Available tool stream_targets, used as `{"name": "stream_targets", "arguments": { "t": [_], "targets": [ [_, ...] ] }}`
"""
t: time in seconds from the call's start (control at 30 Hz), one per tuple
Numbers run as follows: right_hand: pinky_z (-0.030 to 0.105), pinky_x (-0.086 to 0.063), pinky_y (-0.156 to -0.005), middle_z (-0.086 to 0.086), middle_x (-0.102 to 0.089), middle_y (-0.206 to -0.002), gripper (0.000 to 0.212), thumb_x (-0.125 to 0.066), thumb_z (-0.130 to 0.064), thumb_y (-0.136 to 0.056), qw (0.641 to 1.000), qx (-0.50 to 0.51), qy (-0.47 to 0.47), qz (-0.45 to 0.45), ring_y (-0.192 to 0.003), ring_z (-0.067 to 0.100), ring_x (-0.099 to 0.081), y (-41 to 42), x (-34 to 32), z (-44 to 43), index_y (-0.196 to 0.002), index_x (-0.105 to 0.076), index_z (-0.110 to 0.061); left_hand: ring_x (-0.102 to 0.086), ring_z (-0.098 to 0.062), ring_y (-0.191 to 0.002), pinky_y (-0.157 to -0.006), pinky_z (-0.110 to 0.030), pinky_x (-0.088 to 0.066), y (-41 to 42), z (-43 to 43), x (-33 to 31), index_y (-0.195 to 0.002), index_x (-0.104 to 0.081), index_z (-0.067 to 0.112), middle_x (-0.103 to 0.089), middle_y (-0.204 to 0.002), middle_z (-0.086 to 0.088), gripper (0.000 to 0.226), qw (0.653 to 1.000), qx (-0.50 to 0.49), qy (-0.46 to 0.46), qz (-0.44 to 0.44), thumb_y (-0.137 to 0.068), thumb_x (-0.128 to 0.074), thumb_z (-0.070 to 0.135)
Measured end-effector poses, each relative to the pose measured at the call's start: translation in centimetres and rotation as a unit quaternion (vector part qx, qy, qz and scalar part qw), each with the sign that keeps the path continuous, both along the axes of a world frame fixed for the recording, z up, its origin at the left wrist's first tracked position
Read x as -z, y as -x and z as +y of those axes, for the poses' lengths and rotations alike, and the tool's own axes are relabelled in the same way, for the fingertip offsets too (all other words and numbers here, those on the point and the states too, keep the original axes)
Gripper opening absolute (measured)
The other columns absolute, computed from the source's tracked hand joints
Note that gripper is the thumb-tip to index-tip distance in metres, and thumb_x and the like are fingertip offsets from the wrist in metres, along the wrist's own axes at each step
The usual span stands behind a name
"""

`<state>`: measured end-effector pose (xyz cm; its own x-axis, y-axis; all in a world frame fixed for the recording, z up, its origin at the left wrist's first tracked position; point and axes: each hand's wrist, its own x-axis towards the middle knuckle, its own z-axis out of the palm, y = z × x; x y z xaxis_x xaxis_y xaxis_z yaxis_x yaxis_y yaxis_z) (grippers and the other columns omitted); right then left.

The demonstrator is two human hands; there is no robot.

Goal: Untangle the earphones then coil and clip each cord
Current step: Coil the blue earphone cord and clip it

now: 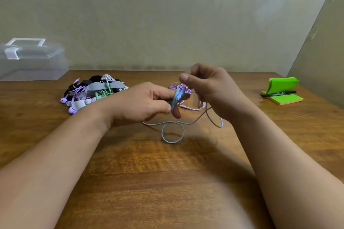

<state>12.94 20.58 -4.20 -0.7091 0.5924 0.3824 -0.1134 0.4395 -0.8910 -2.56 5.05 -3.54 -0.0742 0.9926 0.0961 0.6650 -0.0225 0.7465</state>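
Observation:
A blue earphone cord [172, 132] is partly wound round the fingers of my left hand [141, 104], which grips the coil above the table's middle. The free end lies in a loop on the wood and rises to my right hand [210, 87], whose curled fingers pinch the cord. Behind my hands a purple earphone cord [186, 107] lies loose on the table. To the left sits a pile of coiled earphones [95, 93] in purple, green, black and white, with grey clips on them.
A clear plastic box [31, 59] with a handle stands at the back left on the wooden table [167, 182]. Green sticky notes [283, 96] with a black marker [278, 94] on them lie at the right, close to the wall.

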Motion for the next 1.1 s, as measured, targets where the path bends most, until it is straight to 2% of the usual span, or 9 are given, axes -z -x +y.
{"name": "stream_targets", "arguments": {
  "t": [0.13,0.27,0.37,0.43,0.53,0.6,0.73,0.93,1.1],
  "targets": [
    [0.019,-0.021,-0.043,-0.003,-0.047,-0.061,0.015,-0.063,-0.014,-0.102,0.986,-0.089,0.141,0.011,-0.045,0.005,-0.028,0.2,0.8,0.5,-0.088,-0.066,-0.011,-0.026,-0.010,-0.045,-0.042,-0.019,-0.020,-0.4,-0.1,-0.3,-0.124,-0.071,0.012,-0.070,-0.084,0.005,0.029,0.985,0.063,-0.034,-0.159,-0.102,-0.052,0.011],
    [0.019,-0.024,-0.044,0.001,-0.053,-0.068,0.024,-0.056,-0.027,-0.108,0.985,-0.117,0.120,-0.029,-0.048,0.006,-0.031,1.5,2.1,-1.0,-0.090,-0.065,-0.013,-0.028,-0.006,-0.038,-0.043,-0.023,-0.014,0.9,0.9,0.5,-0.130,-0.070,0.023,-0.075,-0.117,-0.005,0.034,0.957,-0.017,-0.122,-0.264,-0.097,-0.058,0.023],
    [0.022,-0.032,-0.050,-0.006,-0.061,-0.067,0.026,-0.057,-0.033,-0.107,0.992,-0.052,-0.005,-0.112,-0.052,0.007,-0.040,1.7,1.8,-1.8,-0.100,-0.074,-0.014,-0.027,-0.005,-0.038,-0.043,-0.020,-0.017,1.6,1.4,0.7,-0.137,-0.062,0.020,-0.078,-0.103,0.000,0.034,0.949,-0.102,-0.167,-0.249,-0.105,-0.053,0.011],
    [0.024,-0.036,-0.053,-0.007,-0.063,-0.066,0.023,-0.059,-0.032,-0.106,0.986,-0.043,-0.063,-0.149,-0.052,0.007,-0.044,1.4,1.4,-2.3,-0.103,-0.077,-0.018,-0.035,0.004,-0.040,-0.042,-0.016,-0.024,1.9,1.5,0.5,-0.127,-0.066,0.018,-0.075,-0.119,0.000,0.028,0.948,-0.148,-0.183,-0.212,-0.104,-0.054,0.007],
    [0.014,-0.034,-0.050,-0.008,-0.057,-0.064,0.024,-0.061,-0.031,-0.105,0.975,-0.028,-0.139,-0.172,-0.051,0.002,-0.045,1.1,0.9,-2.8,-0.102,-0.076,-0.013,-0.058,0.022,-0.094,-0.073,-0.003,-0.046,1.9,1.6,0.8,-0.108,-0.077,0.014,-0.061,-0.140,0.015,0.020,0.962,-0.185,-0.181,-0.082,-0.102,-0.060,0.006],
    [0.019,-0.029,-0.049,-0.009,-0.049,-0.060,0.028,-0.062,-0.033,-0.105,0.961,-0.011,-0.204,-0.186,-0.051,0.006,-0.039,1.0,0.6,-2.8,-0.091,-0.072,-0.012,-0.061,0.019,-0.100,-0.092,-0.014,-0.050,1.9,1.6,1.4,-0.108,-0.078,0.024,-0.065,-0.128,0.023,0.020,0.971,-0.169,-0.167,0.017,-0.101,-0.063,0.014],
    [0.019,-0.031,-0.050,-0.012,-0.053,-0.057,0.025,-0.074,-0.034,-0.095,0.956,0.034,-0.231,-0.176,-0.054,0.005,-0.044,0.4,0.1,-2.0,-0.072,-0.067,-0.025,-0.048,-0.010,-0.062,-0.064,-0.039,-0.046,1.7,1.3,1.8,-0.102,-0.070,0.020,-0.061,-0.072,0.002,0.013,0.972,-0.111,-0.098,0.184,-0.101,-0.058,0.022],
    [0.022,-0.044,-0.058,0.006,-0.072,-0.080,0.008,-0.074,-0.022,-0.097,0.982,-0.003,-0.165,-0.097,-0.061,0.002,-0.057,-0.2,-0.5,-0.9,-0.094,-0.072,-0.015,-0.058,-0.003,-0.070,-0.070,-0.026,-0.043,0.2,0.7,1.1,-0.085,-0.067,0.038,-0.067,-0.076,0.017,0.019,0.985,-0.045,-0.007,0.168,-0.102,-0.062,0.032],
    [0.026,-0.048,-0.062,0.012,-0.073,-0.086,0.008,-0.068,-0.015,-0.101,0.993,-0.082,-0.072,-0.051,-0.069,0.013,-0.061,-0.3,-0.1,-0.2,-0.098,-0.068,-0.009,-0.037,-0.008,-0.054,-0.052,-0.021,-0.029,0.6,0.1,0.1,-0.081,-0.074,0.015,-0.043,-0.063,0.000,0.029,0.998,0.041,-0.004,0.053,-0.104,-0.060,0.026]
  ]
}}
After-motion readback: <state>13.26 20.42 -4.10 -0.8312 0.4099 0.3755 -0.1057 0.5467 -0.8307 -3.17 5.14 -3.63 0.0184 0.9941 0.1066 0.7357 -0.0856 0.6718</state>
